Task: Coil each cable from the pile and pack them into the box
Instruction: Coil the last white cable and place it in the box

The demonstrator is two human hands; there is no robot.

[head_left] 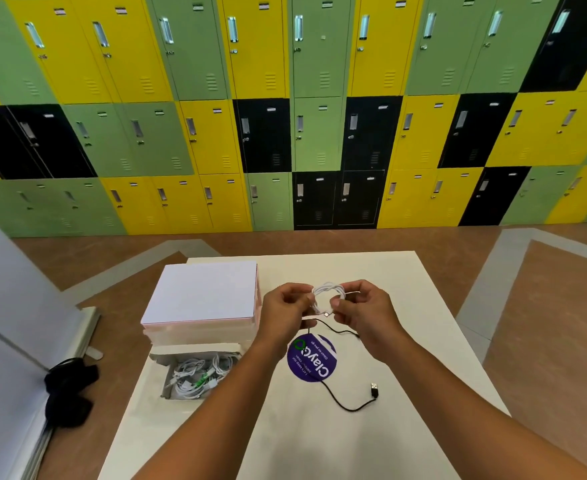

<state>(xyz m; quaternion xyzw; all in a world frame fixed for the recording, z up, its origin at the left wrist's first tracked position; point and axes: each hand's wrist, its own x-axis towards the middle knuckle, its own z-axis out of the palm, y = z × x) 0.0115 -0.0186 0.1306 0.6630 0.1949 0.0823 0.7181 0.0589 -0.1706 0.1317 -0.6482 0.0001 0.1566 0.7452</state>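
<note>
A small white cable coil (pixel 326 295) is held up over the table (pixel 423 341), pinched on both sides by the left hand (pixel 283 311) and right hand (pixel 365 313), fingers curled on the loops. The open box (pixel 195 350), stuffed with white cables (pixel 195 375), is sat lower left, its corner hidden by the left forearm (pixel 229 382). A black cable (pixel 347 407) is sprawled across a purple sticker (pixel 311 358) right under the hands. A white stack (pixel 203 296) is parked behind the box.

One table (pixel 406 341), one open box (pixel 195 349) holding several tangled white cables (pixel 195 374), one white coiled cable (pixel 326 291), one black cable (pixel 347 407), one purple sticker (pixel 311 358).
</note>
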